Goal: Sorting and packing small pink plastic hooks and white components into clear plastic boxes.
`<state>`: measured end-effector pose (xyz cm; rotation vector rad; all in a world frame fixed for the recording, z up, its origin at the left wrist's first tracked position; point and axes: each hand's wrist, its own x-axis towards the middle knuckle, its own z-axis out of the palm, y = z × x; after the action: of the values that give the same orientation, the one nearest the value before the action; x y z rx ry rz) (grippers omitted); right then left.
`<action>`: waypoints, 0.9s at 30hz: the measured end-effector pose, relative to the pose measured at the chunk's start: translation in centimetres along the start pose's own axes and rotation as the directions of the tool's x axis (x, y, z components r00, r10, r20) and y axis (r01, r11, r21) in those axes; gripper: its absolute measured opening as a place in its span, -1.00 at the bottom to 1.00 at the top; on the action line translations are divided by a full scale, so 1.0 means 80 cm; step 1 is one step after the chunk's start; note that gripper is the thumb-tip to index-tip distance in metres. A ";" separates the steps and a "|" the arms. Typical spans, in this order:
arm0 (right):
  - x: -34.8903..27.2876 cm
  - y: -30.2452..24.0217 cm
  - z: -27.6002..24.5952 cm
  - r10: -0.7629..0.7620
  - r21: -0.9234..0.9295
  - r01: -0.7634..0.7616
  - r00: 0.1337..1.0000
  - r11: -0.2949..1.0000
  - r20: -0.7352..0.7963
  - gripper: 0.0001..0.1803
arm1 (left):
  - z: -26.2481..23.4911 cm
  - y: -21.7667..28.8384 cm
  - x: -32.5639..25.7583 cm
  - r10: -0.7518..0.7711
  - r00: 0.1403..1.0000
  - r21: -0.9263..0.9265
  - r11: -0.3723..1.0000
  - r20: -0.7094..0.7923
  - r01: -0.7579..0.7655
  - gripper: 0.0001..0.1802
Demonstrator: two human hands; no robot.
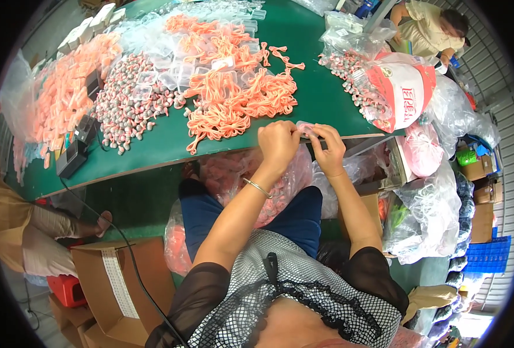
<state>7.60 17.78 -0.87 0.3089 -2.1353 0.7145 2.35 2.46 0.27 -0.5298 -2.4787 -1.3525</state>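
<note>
One big green table point(303, 75) takes up most of the view. On it sit one heap of orange cords point(233, 93), one heap of small grey-and-red pieces point(130, 101), and way too many clear little bags to count. At the near edge, two hands: left hand point(277, 142) and right hand point(328, 149) both pinch one small clear packet point(307, 129). One bracelet point(258, 188) on the left wrist.

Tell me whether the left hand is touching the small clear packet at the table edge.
Touching. The head view shows the left hand and right hand both pinching the small clear packet at the green table's edge, with no gap.
</note>
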 end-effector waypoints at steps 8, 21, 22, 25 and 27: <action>-0.008 0.008 0.000 -0.096 -0.029 0.098 0.994 0.995 0.041 -0.70 | -0.016 -0.003 -0.020 0.095 0.994 0.008 0.995 0.062 -0.096 -0.85; 0.002 0.002 -0.011 -0.076 -0.039 0.086 0.974 0.995 0.213 -0.64 | -0.018 -0.025 -0.003 0.499 0.862 0.051 0.862 0.087 -0.504 -0.59; 0.002 0.003 -0.011 -0.079 -0.036 0.089 0.972 0.995 0.220 -0.63 | -0.019 -0.026 -0.004 0.501 0.861 0.051 0.861 0.086 -0.506 -0.59; 0.002 -0.008 -0.013 -0.041 0.009 0.041 0.967 0.999 0.251 -0.62 | -0.028 -0.027 -0.009 0.467 0.877 0.019 0.881 0.109 -0.472 -0.60; 0.004 -0.017 -0.013 0.001 0.047 -0.014 0.960 0.999 0.280 -0.63 | -0.034 -0.028 -0.011 0.512 0.858 -0.109 0.856 0.046 -0.506 -0.67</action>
<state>8.69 17.33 0.43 0.4512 -2.3889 0.7655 2.33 -1.11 -0.33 -1.1810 -2.1047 -1.2404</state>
